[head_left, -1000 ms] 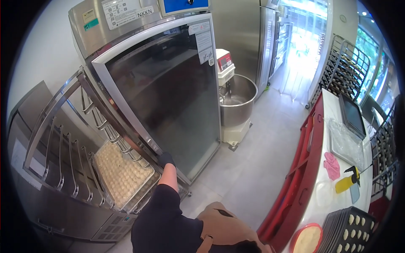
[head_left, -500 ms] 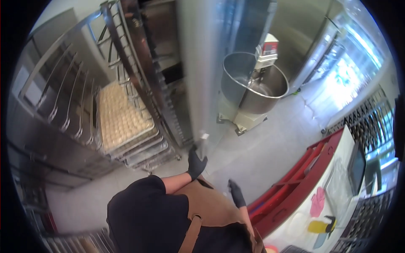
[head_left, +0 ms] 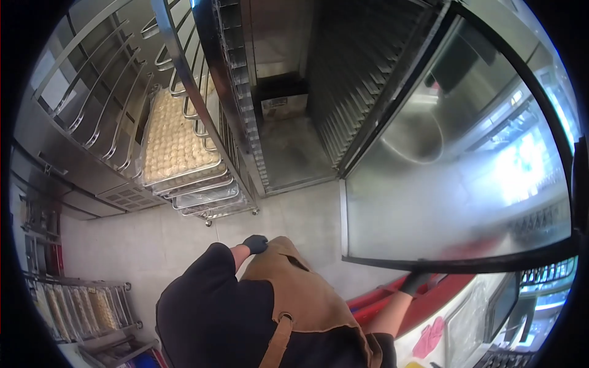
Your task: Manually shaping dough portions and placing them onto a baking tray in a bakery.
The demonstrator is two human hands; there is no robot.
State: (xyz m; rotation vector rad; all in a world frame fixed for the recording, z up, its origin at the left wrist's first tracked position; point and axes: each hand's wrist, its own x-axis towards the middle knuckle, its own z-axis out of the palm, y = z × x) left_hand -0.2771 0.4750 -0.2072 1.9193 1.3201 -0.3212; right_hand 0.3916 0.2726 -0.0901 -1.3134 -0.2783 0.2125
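Since the frame half a second earlier, the glass door (head_left: 429, 202) has swung wide to the right. The left hand (head_left: 256, 243) has left the door's edge; the right hand (head_left: 417, 282) has shifted outward to the door's lower frame.

At 10 o'clock, a metal rack (head_left: 188, 80) carries a tray of dough balls (head_left: 181, 138), set out in close rows. Further trays are stacked directly beneath, one with clear plastic film (head_left: 211, 195).

At 7 o'clock, the left hand, in a dark glove, is positioned just beside the brown apron (head_left: 307, 288). Its fingers look curled, but whether they are together or apart cannot be determined; contact with the apron is also unclear.

At 12 o'clock, the cabinet (head_left: 291, 147) stands open, with ledged rails (head_left: 362, 80) along its right inner wall.

Between 2 and 3 o'clock, the glass door stands open from the cabinet's right side, its pane partly fogged. At 4 o'clock, the gloved right hand is at the door's lower frame; the frame hides its fingers, so their grip cannot be determined.

At 5 o'clock, a pink cloth (head_left: 428, 337) lies on the white counter (head_left: 405, 345).
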